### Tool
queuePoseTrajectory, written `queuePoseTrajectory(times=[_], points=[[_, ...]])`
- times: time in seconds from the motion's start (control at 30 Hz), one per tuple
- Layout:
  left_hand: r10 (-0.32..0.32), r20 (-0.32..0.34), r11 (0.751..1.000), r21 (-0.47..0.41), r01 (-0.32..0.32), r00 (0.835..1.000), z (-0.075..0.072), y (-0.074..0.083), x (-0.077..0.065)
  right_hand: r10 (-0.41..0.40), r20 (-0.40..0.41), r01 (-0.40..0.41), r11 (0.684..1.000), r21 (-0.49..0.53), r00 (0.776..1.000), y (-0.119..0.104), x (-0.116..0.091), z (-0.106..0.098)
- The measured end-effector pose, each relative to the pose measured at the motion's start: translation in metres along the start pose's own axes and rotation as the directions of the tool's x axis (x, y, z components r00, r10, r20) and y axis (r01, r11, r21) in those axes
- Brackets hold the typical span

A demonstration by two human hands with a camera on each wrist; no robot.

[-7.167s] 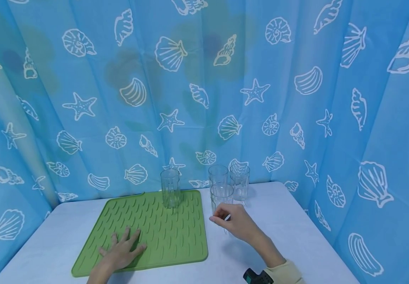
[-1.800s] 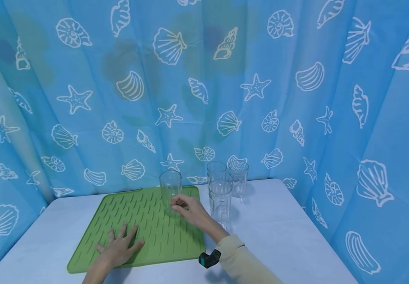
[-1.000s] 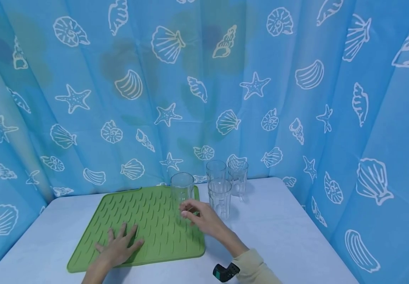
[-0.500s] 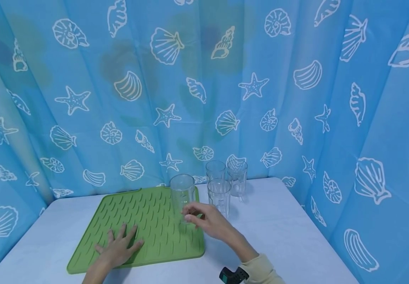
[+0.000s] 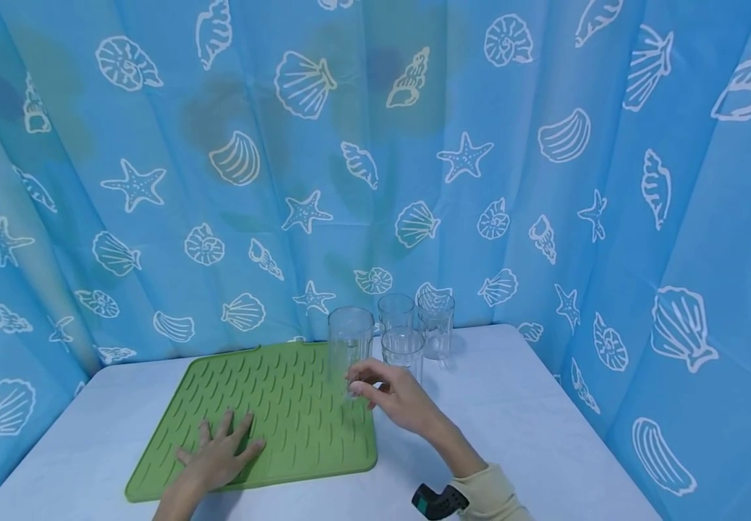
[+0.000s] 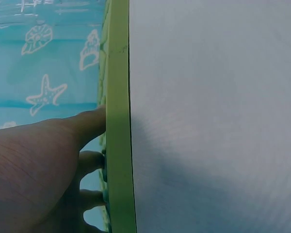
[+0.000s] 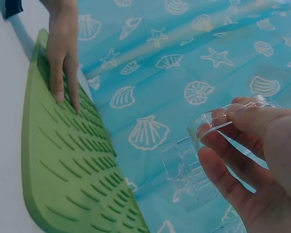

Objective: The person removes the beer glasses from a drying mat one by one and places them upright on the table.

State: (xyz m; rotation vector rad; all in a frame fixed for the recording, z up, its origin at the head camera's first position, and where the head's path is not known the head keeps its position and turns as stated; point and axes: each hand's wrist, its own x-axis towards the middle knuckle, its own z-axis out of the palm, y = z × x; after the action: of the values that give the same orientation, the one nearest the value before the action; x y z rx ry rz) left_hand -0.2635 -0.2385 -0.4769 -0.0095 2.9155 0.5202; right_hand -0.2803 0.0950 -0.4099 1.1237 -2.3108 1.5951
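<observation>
My left hand (image 5: 215,457) lies with fingers spread on the front left part of a ridged green drying mat (image 5: 284,434). In the left wrist view its fingertips meet the green mat's edge (image 6: 119,121). A clear drinking glass (image 5: 349,334) is in my right hand (image 5: 396,396), pinched low down between thumb and fingers over the mat's right side. The right wrist view shows the fingers round the base end of this glass (image 7: 202,125). Three more clear glasses stand upright on the table just right of it: one in front (image 5: 404,347), two behind (image 5: 396,310) (image 5: 438,333).
A white cloth covers the table (image 5: 512,434), reaching past the mat on the left, front and right. Blue curtains (image 5: 375,166) with white shell and starfish prints hang close behind the table and along its sides. A black device (image 5: 439,502) is strapped at my right wrist.
The glass standing at the back of the mat earlier has been gripped by my right hand, then carried right and nearer the three glasses. The left hand stays on the mat.
</observation>
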Motion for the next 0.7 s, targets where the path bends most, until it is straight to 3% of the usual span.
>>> queuePoseTrajectory(times=[0.23,0.53,0.7], points=[[0.007,0.001,1.000,0.008,-0.007,1.000,-0.001,0.004,0.001,-0.030,-0.049,0.031,0.999,0.019,0.998,-0.024,-0.006,-0.011],[0.005,0.008,1.000,0.020,-0.005,1.000,-0.001,0.004,0.002,-0.036,-0.065,0.040,0.997,0.066,0.997,0.008,-0.004,-0.008],[0.001,0.005,1.000,0.026,-0.001,1.000,-0.003,0.005,0.003,-0.072,-0.053,0.077,0.993,0.086,0.996,0.011,-0.001,-0.010]])
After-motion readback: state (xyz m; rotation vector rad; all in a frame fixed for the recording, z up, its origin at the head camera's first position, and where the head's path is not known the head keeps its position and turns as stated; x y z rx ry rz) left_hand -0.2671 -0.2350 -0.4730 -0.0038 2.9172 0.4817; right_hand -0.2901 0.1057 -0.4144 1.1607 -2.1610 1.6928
